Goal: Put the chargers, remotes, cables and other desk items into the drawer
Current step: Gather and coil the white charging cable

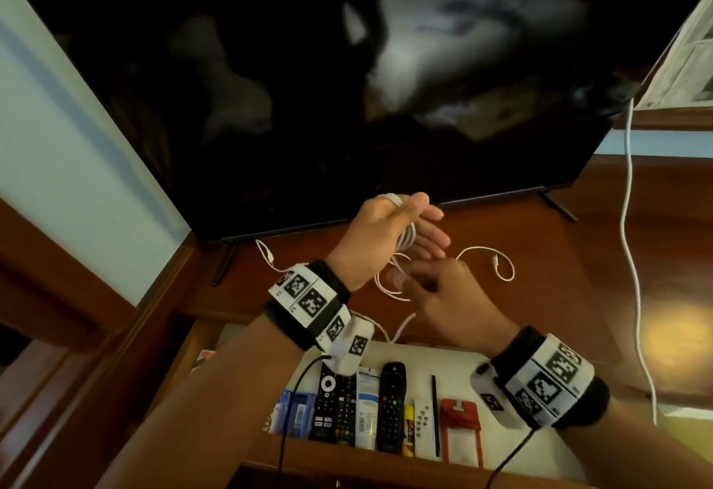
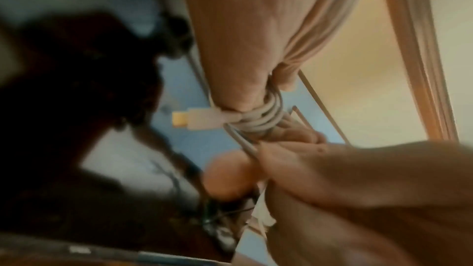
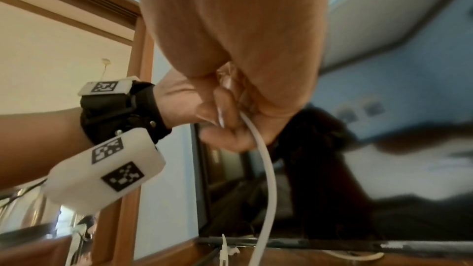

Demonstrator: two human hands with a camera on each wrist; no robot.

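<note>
A white cable (image 1: 407, 236) is wound in several loops round my left hand (image 1: 420, 226), held above the wooden desk (image 1: 571, 241); the thumb presses the coil against the straight fingers. In the left wrist view the coil (image 2: 261, 120) shows a USB plug (image 2: 194, 118) sticking out. Just below, my right hand (image 1: 416, 280) pinches the loose run of the same cable (image 3: 268, 179). The free end with its connector (image 1: 495, 260) lies looped on the desk. Below both arms the drawer (image 1: 513, 446) stands open.
In the drawer lie two black remotes (image 1: 335, 403) (image 1: 391, 403), a small white remote (image 1: 422, 419), a pen, boxes and a red pouch (image 1: 461, 427). A dark TV (image 1: 308, 102) stands on the desk behind the hands. Another white cord (image 1: 632, 257) hangs at right.
</note>
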